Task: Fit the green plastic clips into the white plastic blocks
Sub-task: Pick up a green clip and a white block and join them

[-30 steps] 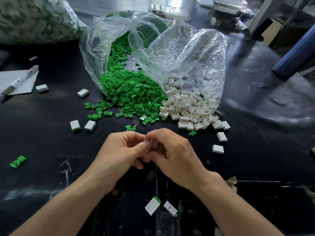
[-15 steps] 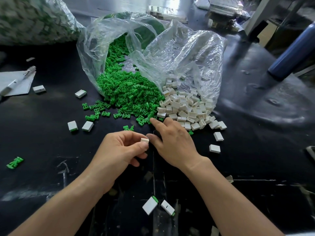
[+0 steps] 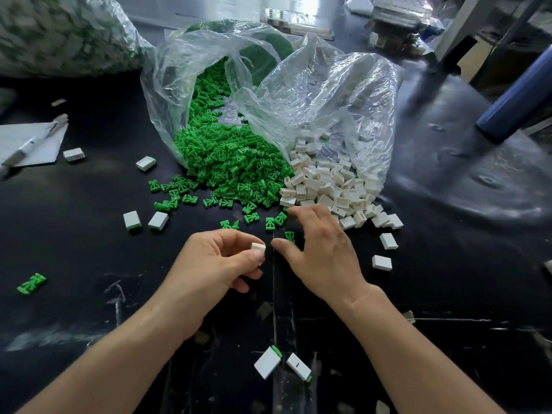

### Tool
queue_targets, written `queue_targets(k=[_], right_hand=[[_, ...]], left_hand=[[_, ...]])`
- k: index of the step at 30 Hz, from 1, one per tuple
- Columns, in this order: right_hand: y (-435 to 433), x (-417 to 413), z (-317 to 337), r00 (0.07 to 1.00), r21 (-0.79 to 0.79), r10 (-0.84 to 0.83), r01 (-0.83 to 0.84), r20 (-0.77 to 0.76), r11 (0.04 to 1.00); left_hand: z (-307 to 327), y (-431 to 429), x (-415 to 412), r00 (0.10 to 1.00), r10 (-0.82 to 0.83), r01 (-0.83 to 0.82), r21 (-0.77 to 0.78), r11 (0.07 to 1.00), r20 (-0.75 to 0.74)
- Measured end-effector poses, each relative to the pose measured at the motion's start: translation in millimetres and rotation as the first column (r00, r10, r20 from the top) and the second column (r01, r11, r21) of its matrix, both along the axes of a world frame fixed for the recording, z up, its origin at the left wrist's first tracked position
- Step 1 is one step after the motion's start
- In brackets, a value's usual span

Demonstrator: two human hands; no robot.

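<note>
My left hand (image 3: 219, 264) pinches a small white block (image 3: 258, 248) between thumb and fingers, just above the black table. Beside it, my right hand (image 3: 319, 249) lies spread low over the table with fingers straight, its index fingertip by the loose green clips (image 3: 276, 221) and a single green clip (image 3: 289, 236) showing between thumb and index finger. A heap of green clips (image 3: 230, 162) spills from a clear bag, and a heap of white blocks (image 3: 328, 186) spills from a second clear bag to its right.
Fitted blocks with green ends lie at the near edge (image 3: 268, 361) and at the left (image 3: 132, 220). Loose white blocks (image 3: 381, 262) sit right of my right hand. A paper sheet with a pen (image 3: 30, 144) lies far left. A blue cylinder (image 3: 513, 106) stands at the right.
My hands were together at first. The right hand left the block and reached forward to the loose green clips, then spread low there. The left hand kept holding the white block.
</note>
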State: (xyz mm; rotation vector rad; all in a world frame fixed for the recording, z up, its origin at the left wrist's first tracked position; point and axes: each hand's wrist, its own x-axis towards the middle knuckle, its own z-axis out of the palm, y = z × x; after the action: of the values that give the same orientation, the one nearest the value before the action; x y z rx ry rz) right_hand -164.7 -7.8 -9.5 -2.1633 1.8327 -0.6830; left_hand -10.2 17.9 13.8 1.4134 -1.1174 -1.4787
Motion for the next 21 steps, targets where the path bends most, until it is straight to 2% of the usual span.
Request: queue_targets(k=[5, 8, 10, 12, 14, 16, 21], right_hand=[[1.6, -6.5, 2.6, 1.0, 0.049, 0.007, -0.006, -0.02, 0.999], [2.8, -10.1, 7.4, 0.996, 0.069, -0.002, -0.004, 0.085, 0.998], [5.2, -12.4, 10.4, 0.956, 0.134, -0.044, 0.005, 0.291, 0.991], [9.3, -11.8, 16.3, 0.811, 0.225, -0.068, -0.08, 0.582, 0.971], [13.7, -10.0, 20.7, 0.669, 0.258, -0.074, -0.18, 0.74, 0.949], [16.6, -7.7, 23.9, 0.627, 0.255, -0.049, -0.243, 0.778, 0.936], [19.5, -3.3, 25.2, 0.646, 0.229, -0.001, -0.27, 0.763, 0.935]], left_hand=[[-0.7, -0.4, 1.9, 1.0, -0.012, 0.012, -0.008, 1.0, 0.024], [-0.6, -0.4, 3.7, 0.999, -0.019, 0.02, -0.014, 1.0, 0.034], [-0.2, -0.5, 3.8, 0.999, -0.029, 0.029, -0.017, 0.999, 0.03], [0.4, -0.1, 3.3, 0.999, -0.043, 0.043, -0.023, 0.999, 0.028], [0.3, 0.1, 2.9, 0.999, -0.047, 0.047, -0.025, 0.999, 0.023], [0.1, 0.2, 3.1, 0.999, -0.044, 0.044, -0.025, 0.999, 0.014], [-0.2, 1.2, 3.3, 0.997, -0.074, 0.074, -0.034, 0.997, 0.004]])
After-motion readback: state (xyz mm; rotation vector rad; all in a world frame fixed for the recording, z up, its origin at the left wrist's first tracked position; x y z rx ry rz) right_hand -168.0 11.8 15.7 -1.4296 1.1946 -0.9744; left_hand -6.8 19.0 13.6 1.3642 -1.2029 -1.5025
